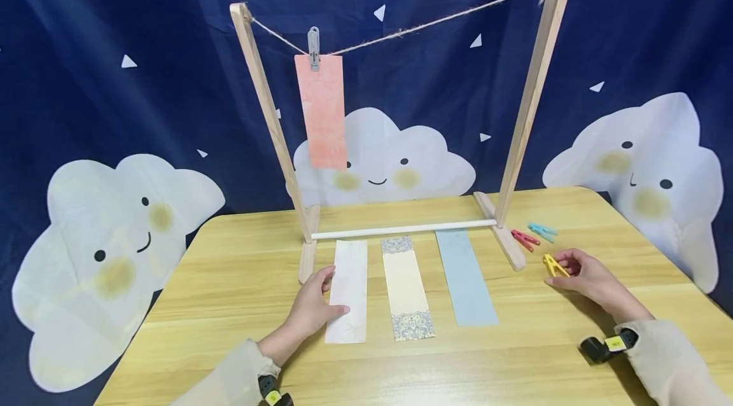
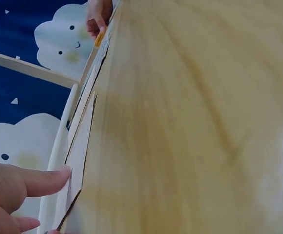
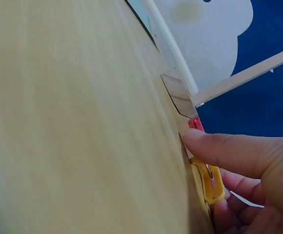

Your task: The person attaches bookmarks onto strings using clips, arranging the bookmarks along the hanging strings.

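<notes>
My left hand [image 1: 312, 304] is at the left edge of a white paper strip [image 1: 350, 291], its thumb over the strip; in the left wrist view the strip [image 2: 79, 156] lies flat under the thumb. Between thumb and fingers, my right hand [image 1: 590, 279] pinches a yellow clothespin [image 1: 554, 265] just above the table, right of the stand. Beside it lie a red clothespin [image 1: 525, 240] and a blue clothespin [image 1: 542, 231]. A coral strip [image 1: 326, 116] hangs from the sagging twine [image 1: 452, 16], clipped by a grey clothespin [image 1: 314, 49].
A wooden stand [image 1: 532, 94] with a white lower rod [image 1: 401, 230] rises at the back of the wooden table [image 1: 200, 304]. A cream patterned strip [image 1: 406, 288] and a light blue strip [image 1: 467, 279] lie before it. Behind hangs a dark blue cloud-print curtain [image 1: 143, 5].
</notes>
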The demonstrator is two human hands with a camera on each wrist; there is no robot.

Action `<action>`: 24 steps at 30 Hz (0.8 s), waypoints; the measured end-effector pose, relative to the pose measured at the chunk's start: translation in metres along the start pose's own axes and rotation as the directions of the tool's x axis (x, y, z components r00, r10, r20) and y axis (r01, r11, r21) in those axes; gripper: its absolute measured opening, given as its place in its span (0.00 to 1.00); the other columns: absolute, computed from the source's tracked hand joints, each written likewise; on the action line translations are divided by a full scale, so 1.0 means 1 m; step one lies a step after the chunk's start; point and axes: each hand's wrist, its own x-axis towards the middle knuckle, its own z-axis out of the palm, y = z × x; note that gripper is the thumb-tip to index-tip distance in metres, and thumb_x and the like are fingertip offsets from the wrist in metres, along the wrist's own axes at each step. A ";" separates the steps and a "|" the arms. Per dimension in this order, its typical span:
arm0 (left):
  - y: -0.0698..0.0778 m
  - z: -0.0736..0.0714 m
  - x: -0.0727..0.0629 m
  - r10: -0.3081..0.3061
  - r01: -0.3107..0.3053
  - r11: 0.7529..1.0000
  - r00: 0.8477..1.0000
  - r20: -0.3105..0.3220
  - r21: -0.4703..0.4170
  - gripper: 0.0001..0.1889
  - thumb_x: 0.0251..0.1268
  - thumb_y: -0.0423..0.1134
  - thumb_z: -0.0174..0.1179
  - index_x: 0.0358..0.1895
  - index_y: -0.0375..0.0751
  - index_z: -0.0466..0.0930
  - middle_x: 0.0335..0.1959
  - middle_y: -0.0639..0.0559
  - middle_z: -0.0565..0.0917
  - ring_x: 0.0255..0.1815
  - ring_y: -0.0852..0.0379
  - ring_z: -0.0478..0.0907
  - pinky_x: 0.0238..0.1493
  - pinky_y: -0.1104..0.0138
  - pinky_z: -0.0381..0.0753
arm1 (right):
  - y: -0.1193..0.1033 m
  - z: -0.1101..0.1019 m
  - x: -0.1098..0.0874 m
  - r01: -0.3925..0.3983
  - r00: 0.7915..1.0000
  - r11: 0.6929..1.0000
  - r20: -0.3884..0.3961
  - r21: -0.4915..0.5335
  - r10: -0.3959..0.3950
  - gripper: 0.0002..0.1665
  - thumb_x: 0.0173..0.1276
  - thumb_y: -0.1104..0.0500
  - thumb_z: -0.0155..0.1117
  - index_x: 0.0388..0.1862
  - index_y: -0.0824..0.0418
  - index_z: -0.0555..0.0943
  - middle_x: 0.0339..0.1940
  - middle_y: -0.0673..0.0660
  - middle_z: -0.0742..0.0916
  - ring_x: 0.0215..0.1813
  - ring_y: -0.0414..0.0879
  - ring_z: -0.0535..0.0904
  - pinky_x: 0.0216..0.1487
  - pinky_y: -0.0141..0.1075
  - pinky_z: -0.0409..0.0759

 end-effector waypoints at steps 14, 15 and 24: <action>0.008 -0.012 0.005 0.047 -0.066 0.964 0.996 0.080 0.256 0.39 0.41 0.30 0.74 0.60 0.24 0.67 0.39 0.46 0.81 0.35 0.55 0.75 0.39 0.61 0.78 | -0.002 -0.003 0.000 -0.078 0.997 0.997 0.002 -0.015 0.078 0.30 0.56 0.54 0.72 0.48 0.73 0.73 0.38 0.59 0.80 0.33 0.39 0.70 0.30 0.29 0.73; 0.008 -0.014 0.006 0.042 -0.065 0.959 0.995 0.089 0.274 0.36 0.41 0.31 0.74 0.57 0.25 0.69 0.36 0.48 0.80 0.33 0.56 0.73 0.37 0.62 0.77 | -0.002 -0.003 0.000 -0.076 0.997 0.997 -0.002 -0.005 0.076 0.29 0.56 0.54 0.72 0.48 0.73 0.73 0.37 0.58 0.80 0.33 0.38 0.71 0.30 0.29 0.73; 0.009 -0.023 0.005 -0.005 -0.032 0.955 0.992 0.124 0.293 0.22 0.40 0.31 0.75 0.40 0.32 0.76 0.29 0.52 0.75 0.31 0.57 0.70 0.33 0.65 0.73 | -0.005 -0.004 -0.002 -0.088 0.995 0.996 -0.052 0.013 0.089 0.31 0.57 0.52 0.72 0.50 0.74 0.74 0.37 0.57 0.82 0.31 0.36 0.71 0.28 0.29 0.73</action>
